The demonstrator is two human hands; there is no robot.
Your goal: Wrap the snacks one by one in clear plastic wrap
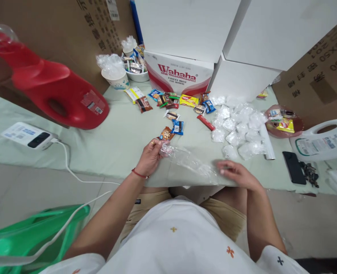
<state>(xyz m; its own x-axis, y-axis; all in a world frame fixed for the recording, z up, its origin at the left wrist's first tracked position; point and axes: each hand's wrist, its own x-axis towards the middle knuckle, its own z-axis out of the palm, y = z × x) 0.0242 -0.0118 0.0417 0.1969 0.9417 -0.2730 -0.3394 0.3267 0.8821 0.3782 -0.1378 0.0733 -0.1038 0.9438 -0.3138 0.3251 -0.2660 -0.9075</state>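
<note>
My left hand (150, 155) pinches one end of a clear plastic bag (189, 161), which stretches to the right above the table's front edge. Close to the bag's far end is my right hand (237, 173), slightly blurred, its fingers extended and apart with nothing visible in them. Just beyond my left fingertips lie a brown cookie packet (166, 133) and a blue snack packet (177, 127). Farther back, several wrapped snacks surround a yellow packet (188, 100). A red stick-shaped packet (205, 122) rests beside a heap of crumpled clear plastic bundles (239, 127).
Left stand a red jug (62, 89) and a white device (28, 135) with a cable. White boxes (185, 26) and a Wahaha carton (180, 74) line the back. Right are a snack bowl (296, 127), a white jug (325, 140), a phone (294, 167) and keys (309, 174).
</note>
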